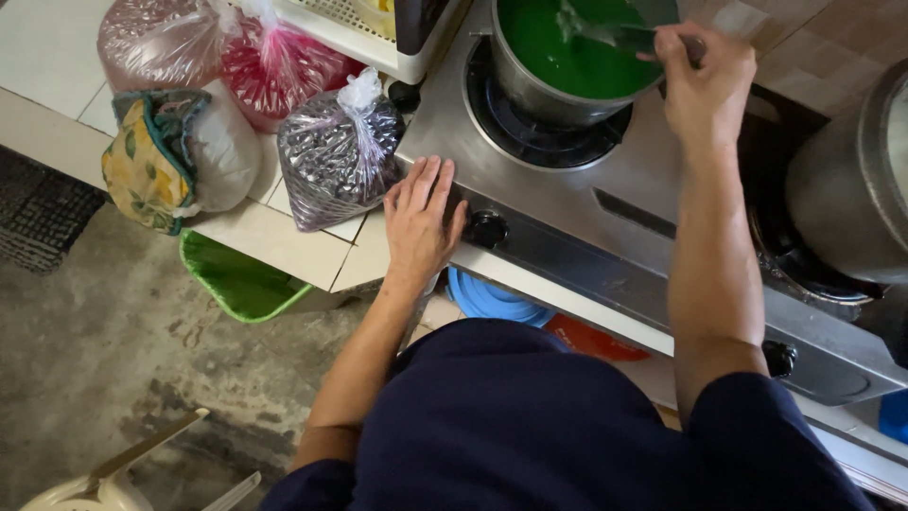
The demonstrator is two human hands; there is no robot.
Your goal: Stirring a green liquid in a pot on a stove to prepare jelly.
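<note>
My right hand [705,80] grips the handle of a metal ladle [605,33] whose end dips into green liquid in a steel pot [549,95]. That pot sits on the left burner of a steel gas stove [605,180]. My left hand [421,222] lies flat, fingers spread, on the stove's front left corner, just left of a black control knob [487,230]. It holds nothing.
Tied plastic bags sit on the tiled counter [274,241]: a dark one [336,161], a red one [279,66], a pinkish one [156,38]. A patterned cloth bundle [161,156] lies beside them. A second large pot [851,189] stands at right. A green bin [241,284] is below the counter.
</note>
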